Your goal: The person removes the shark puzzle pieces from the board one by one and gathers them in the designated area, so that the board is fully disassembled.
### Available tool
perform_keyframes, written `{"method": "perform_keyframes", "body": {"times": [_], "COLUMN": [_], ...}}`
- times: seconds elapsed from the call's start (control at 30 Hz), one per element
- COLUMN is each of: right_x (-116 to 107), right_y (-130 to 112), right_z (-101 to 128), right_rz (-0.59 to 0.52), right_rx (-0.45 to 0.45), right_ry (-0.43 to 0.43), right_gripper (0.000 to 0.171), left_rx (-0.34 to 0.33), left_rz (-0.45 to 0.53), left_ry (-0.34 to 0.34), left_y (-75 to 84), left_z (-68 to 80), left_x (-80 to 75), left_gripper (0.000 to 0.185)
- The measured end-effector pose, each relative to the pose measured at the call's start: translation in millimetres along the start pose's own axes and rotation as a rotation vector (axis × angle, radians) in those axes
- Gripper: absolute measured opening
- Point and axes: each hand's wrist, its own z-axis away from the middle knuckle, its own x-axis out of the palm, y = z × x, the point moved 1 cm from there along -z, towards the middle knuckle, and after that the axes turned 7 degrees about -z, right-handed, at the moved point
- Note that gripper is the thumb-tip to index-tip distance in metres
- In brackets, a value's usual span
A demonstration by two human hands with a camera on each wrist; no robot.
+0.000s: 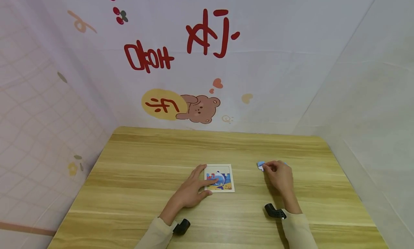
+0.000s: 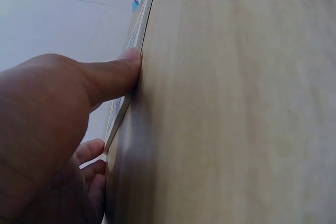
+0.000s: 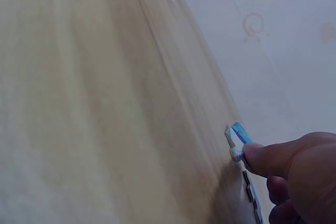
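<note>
A small framed jigsaw puzzle (image 1: 228,187) with a sea-animal picture lies on the table, its upper part without pieces. My left hand (image 1: 191,191) rests spread at its left side: one finger lies across the picture, another reaches the far left corner, and the thumb presses the near edge. In the left wrist view the thumb (image 2: 113,77) sits against the edge of the board (image 2: 118,116). To the right, my right hand (image 1: 280,176) pinches a blue and white puzzle piece (image 1: 260,165) between thumb and finger. The right wrist view shows this piece (image 3: 237,135) tilted up at the thumb tip.
More puzzle pieces (image 3: 251,190) lie under and beside the right hand, mostly hidden by it in the head view. The wood-grain table (image 1: 155,148) ends at a printed white cloth wall (image 1: 275,62). Black wrist cameras (image 1: 182,227) sit on both sleeves.
</note>
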Motion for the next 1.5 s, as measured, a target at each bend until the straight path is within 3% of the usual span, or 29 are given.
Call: {"method": "perform_keyframes", "body": {"times": [0.3,0.57,0.83,1.17,1.5], "right_x": [0.8,-1.9,-0.7,-6.6,-1.3], "right_y": [1.0,-0.5,0.1,-4.8,-27.2], "right_z": [2.4,3.9,2.6,3.6,10.7], "right_rz": [0.059,0.050,0.052,-0.053,-0.205], "right_rx": [-0.002,0.040,0.030,0.019,-0.042], "right_ry": [-0.007,-0.085,-0.091,0.048,-0.113], "right_gripper": [0.020,0.025,0.024,0.014,0.021], "left_rx": [0.006,0.007,-0.001,0.008,-0.033], "left_rz": [0.005,0.005,0.000,0.011,-0.041], "left_ry": [0.000,0.002,0.000,0.005,0.001], "left_y": [-0.8,-1.8,-1.8,-2.1,-1.8], "left_z": [0.7,0.9,1.6,0.1,-3.2], "left_x": [1.7,2.2,2.4,1.4,0.7], "left_gripper": [0.046,0.046,0.046,0.045,0.045]}}
